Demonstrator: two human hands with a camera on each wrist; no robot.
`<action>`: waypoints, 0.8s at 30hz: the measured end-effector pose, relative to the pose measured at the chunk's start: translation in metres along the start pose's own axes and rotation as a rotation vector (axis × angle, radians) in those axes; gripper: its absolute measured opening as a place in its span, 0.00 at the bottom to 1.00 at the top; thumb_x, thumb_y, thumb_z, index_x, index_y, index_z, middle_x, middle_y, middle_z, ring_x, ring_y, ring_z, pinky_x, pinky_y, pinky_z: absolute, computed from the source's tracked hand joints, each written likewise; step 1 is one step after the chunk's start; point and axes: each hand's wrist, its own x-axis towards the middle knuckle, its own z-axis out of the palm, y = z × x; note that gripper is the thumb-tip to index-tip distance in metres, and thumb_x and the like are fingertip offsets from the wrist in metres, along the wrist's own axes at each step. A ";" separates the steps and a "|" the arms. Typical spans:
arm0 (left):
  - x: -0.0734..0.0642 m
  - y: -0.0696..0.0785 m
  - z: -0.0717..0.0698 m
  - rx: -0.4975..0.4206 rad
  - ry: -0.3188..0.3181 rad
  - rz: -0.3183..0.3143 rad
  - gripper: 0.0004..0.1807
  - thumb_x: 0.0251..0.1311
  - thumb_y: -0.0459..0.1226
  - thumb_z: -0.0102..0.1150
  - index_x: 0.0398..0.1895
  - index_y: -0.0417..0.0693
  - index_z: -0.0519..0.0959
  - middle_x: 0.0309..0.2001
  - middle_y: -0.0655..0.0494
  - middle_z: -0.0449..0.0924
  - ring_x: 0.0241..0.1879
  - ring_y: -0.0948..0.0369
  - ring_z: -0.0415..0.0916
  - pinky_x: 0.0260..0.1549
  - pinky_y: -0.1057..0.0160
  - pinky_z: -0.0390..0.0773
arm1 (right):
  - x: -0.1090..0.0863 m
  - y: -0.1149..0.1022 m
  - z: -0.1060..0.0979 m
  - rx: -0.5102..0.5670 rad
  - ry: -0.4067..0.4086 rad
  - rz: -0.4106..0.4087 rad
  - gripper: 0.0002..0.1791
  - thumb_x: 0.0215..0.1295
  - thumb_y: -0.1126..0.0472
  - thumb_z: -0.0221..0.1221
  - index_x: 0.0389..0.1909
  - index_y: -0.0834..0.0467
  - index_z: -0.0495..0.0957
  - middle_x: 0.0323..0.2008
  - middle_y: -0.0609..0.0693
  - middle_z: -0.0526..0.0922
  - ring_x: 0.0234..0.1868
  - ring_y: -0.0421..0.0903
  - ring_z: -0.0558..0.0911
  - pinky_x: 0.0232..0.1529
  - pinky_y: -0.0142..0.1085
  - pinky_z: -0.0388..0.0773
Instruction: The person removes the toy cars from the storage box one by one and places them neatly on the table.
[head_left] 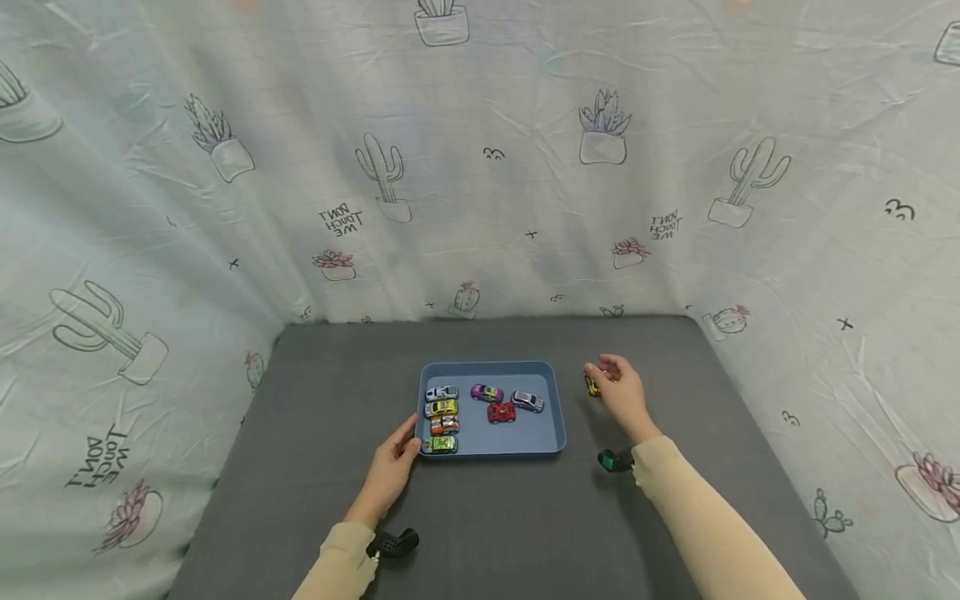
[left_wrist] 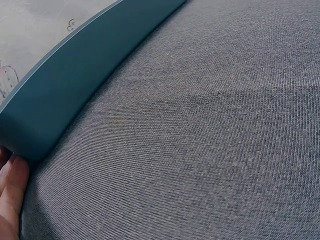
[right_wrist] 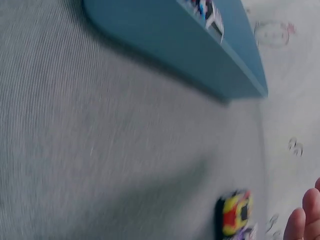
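Fingers unclenched, the left hand [head_left: 390, 468] braced the tray [head_left: 521, 437]; the right hand [head_left: 624, 398], empty, hovered by a yellow-and-red car [right_wrist: 233, 215] best pinched side-to-side.

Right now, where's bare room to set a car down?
In the tray, nearer than the red car, right of the green car; on the table in front of the tray. Crowded: left column of four cars.

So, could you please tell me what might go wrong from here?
The right grip, hovering close, might knock the small yellow-and-red toy car into the partly visible purple-and-white item beside it. Also, the left grip touches the blue rectangular tray; a nudge could jostle the four small toy cars lined along its left side.
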 end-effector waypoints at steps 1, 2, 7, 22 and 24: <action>0.000 0.000 0.000 0.001 0.001 -0.001 0.27 0.72 0.37 0.51 0.72 0.60 0.64 0.68 0.49 0.65 0.65 0.52 0.64 0.63 0.48 0.63 | 0.000 -0.003 0.003 0.006 -0.009 -0.011 0.34 0.64 0.39 0.58 0.62 0.59 0.70 0.52 0.55 0.77 0.48 0.50 0.76 0.44 0.45 0.76; 0.000 0.000 0.000 0.005 0.002 -0.001 0.27 0.72 0.37 0.51 0.72 0.60 0.64 0.68 0.49 0.65 0.65 0.52 0.64 0.63 0.48 0.63 | 0.000 -0.006 0.006 0.007 -0.015 -0.023 0.34 0.63 0.38 0.59 0.61 0.58 0.71 0.51 0.54 0.77 0.48 0.49 0.76 0.44 0.44 0.76; 0.000 0.000 0.001 0.024 0.003 -0.007 0.27 0.72 0.37 0.51 0.72 0.60 0.63 0.68 0.49 0.65 0.66 0.52 0.64 0.63 0.48 0.63 | -0.003 -0.018 0.020 0.001 -0.071 -0.069 0.31 0.63 0.41 0.61 0.60 0.56 0.72 0.52 0.56 0.77 0.48 0.49 0.75 0.48 0.46 0.75; -0.001 0.002 0.001 0.007 0.002 0.005 0.27 0.72 0.36 0.50 0.72 0.58 0.63 0.69 0.48 0.64 0.66 0.52 0.63 0.63 0.47 0.63 | -0.009 -0.027 0.064 -0.200 -0.209 -0.173 0.33 0.58 0.43 0.67 0.58 0.60 0.76 0.51 0.51 0.79 0.54 0.51 0.72 0.55 0.50 0.71; -0.001 0.002 0.001 -0.003 0.000 0.008 0.27 0.72 0.35 0.50 0.72 0.57 0.63 0.69 0.48 0.64 0.67 0.52 0.62 0.63 0.47 0.63 | -0.009 -0.027 0.069 -0.239 -0.208 -0.191 0.32 0.57 0.44 0.68 0.57 0.60 0.77 0.50 0.50 0.80 0.54 0.51 0.71 0.55 0.51 0.69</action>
